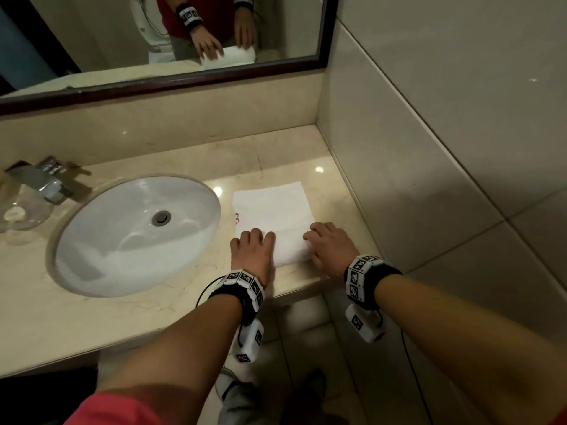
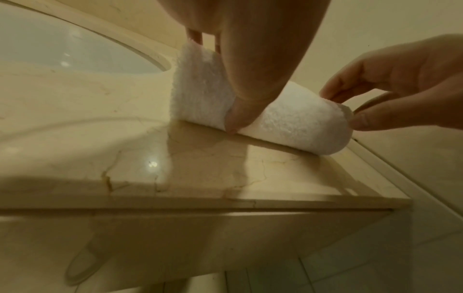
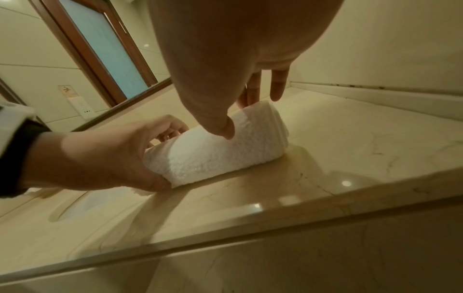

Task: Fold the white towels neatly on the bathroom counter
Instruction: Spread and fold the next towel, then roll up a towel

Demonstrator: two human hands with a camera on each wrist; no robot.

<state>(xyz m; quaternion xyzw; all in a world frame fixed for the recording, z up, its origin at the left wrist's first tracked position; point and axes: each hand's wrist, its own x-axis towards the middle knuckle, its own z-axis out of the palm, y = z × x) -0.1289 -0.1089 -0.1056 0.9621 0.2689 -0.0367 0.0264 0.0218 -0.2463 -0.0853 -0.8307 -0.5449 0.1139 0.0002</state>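
A white towel (image 1: 273, 210) lies on the beige marble counter (image 1: 184, 308), to the right of the sink. Its near end is turned up into a thick roll (image 2: 295, 126) (image 3: 215, 154), while the far part lies flat. My left hand (image 1: 253, 243) grips the roll's left end, thumb at the front and fingers over the top. My right hand (image 1: 328, 243) pinches the roll's right end the same way. In the left wrist view my left thumb (image 2: 238, 119) presses the roll's front; the right wrist view shows my right thumb (image 3: 225, 128) on its top.
A white oval sink (image 1: 135, 234) with a chrome tap (image 1: 43, 179) sits left of the towel. A clear glass dish (image 1: 21, 216) stands at the far left. The tiled wall (image 1: 429, 164) borders the counter on the right, a mirror (image 1: 159, 41) behind. The counter's front edge is just below my wrists.
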